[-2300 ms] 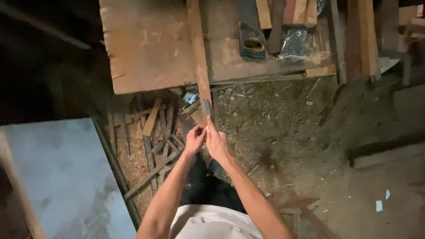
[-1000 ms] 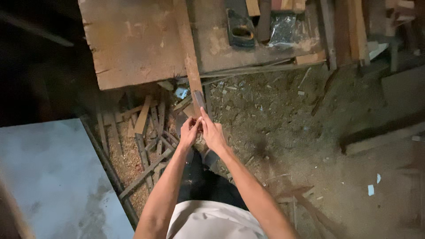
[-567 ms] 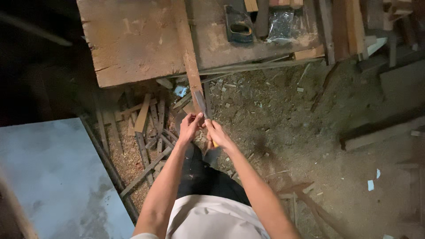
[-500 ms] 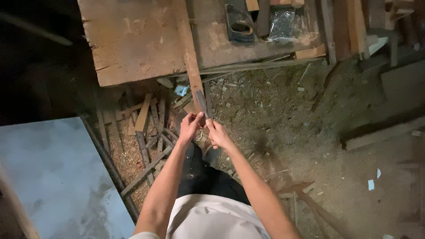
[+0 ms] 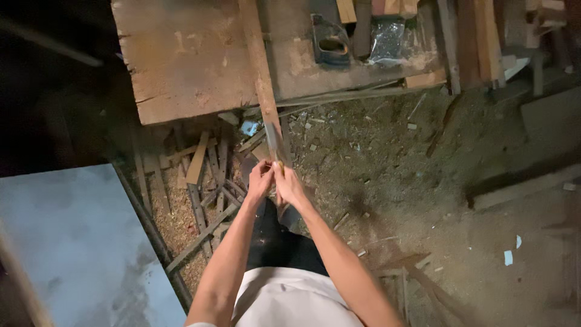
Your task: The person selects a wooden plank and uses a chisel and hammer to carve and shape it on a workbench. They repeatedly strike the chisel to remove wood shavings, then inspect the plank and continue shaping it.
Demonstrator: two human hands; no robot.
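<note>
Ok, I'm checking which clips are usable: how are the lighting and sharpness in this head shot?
Head view: warm light falls on the wooden workbench and sawdust floor, while the far left falls into black; both hands, left hand and right hand, gripping the long wooden strip are lit and fairly sharp; the pale sheet at lower left looks hazy.

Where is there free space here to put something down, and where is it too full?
The widest bare patch is the left part of the wooden board, left of the long strip that both hands hold. The dirt floor right of the hands holds only small chips. Crowded: the offcut pile left of the hands, and the board's top right around the hand plane.
</note>
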